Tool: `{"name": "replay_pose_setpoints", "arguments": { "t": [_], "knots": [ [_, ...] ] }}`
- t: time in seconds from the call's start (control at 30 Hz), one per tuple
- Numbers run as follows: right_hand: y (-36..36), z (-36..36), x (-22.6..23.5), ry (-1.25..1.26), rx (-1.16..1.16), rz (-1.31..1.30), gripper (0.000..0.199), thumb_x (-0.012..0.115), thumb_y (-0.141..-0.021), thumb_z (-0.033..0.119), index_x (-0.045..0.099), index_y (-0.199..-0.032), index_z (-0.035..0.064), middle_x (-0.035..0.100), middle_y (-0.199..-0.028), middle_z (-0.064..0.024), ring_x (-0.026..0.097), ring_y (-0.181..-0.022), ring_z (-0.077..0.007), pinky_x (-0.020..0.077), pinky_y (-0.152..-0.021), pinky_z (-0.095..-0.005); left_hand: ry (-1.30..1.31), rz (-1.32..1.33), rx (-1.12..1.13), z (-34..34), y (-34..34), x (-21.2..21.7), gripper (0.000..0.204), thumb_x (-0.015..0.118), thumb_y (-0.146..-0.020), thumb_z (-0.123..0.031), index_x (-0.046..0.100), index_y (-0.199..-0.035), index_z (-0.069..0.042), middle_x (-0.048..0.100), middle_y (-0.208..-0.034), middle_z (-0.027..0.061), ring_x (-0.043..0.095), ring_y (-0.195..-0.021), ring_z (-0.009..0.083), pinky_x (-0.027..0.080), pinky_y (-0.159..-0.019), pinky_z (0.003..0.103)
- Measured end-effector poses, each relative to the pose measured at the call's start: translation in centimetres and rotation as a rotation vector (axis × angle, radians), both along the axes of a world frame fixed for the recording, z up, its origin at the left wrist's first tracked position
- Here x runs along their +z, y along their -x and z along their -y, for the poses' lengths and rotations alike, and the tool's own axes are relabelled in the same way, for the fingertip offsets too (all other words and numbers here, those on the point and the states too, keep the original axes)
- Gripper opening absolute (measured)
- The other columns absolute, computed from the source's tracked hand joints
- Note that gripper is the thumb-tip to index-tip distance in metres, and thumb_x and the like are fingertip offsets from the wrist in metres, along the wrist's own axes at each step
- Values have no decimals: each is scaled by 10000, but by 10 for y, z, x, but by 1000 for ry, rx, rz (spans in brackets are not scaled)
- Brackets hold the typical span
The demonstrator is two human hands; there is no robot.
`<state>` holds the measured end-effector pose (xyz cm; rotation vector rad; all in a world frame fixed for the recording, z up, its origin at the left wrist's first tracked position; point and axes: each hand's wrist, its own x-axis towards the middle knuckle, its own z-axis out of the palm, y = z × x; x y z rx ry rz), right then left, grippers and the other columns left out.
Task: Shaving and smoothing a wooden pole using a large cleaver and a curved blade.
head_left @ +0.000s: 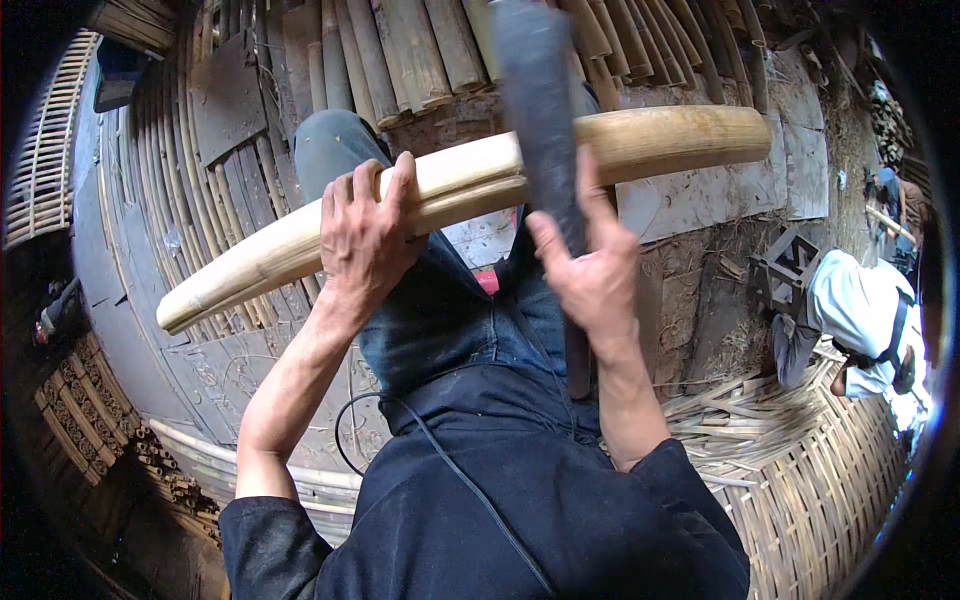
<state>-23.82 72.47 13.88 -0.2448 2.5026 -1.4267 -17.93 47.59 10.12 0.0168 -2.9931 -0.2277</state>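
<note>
A thick pale bamboo pole (690,135) lies across my lap, running from lower left to upper right. My left hand (365,235) is wrapped over it near the middle, holding it steady. My right hand (592,270) grips the handle of a long dark blade (535,90), a heavy chopping knife. The blade stands upright in front of the pole and crosses it just right of my left hand. The knife's dark handle reaches down past my wrist. My legs in blue jeans (450,320) are under the pole.
Split bamboo slats (400,50) lie side by side on the ground ahead. A woven bamboo panel (820,480) lies at lower right, with loose strips on it. Another person in a white shirt (855,310) crouches at the right. Cut bamboo pieces (90,430) are stacked at the left.
</note>
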Motion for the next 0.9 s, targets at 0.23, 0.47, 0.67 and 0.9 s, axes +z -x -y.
{"name": "replay_pose_setpoints", "arguments": {
  "t": [0.23, 0.47, 0.67, 0.9],
  "knots": [
    [5, -11, -2, 7, -145, -37, 742, 797, -946, 207, 461, -1602, 121, 792, -1107, -209, 792, -898, -250, 616, -820, -387, -77, 125, -33, 11, 8, 10, 824, 886, -664, -217, 552, -1414, -156, 630, -1167, 137, 648, -1036, 358, 549, -893, 483],
    [9, 5, -10, -88, -41, -285, 785, 781, -947, 219, 405, -1635, 195, 775, -1056, -269, 791, -844, -317, 630, -798, -406, -105, 241, -59, 24, 29, 20, 829, 919, -639, -317, 560, -1363, -133, 671, -1032, 137, 682, -948, 351, 559, -865, 457],
    [-15, 21, -10, -1, 108, -97, 742, 820, -912, 228, 501, -1581, 271, 773, -1044, -233, 783, -749, -311, 630, -753, -426, -147, 277, -82, 32, 28, 17, 823, 916, -635, -338, 569, -1352, -132, 674, -1020, 142, 691, -961, 349, 561, -875, 457],
    [39, -18, 10, -128, -232, 20, 698, 766, -976, 276, 476, -1583, 88, 795, -966, -157, 768, -789, -218, 629, -688, -338, -69, 168, -35, 9, 17, 12, 843, 937, -592, -267, 573, -1338, -121, 659, -1078, 125, 659, -957, 346, 547, -879, 455]
  ]
}}
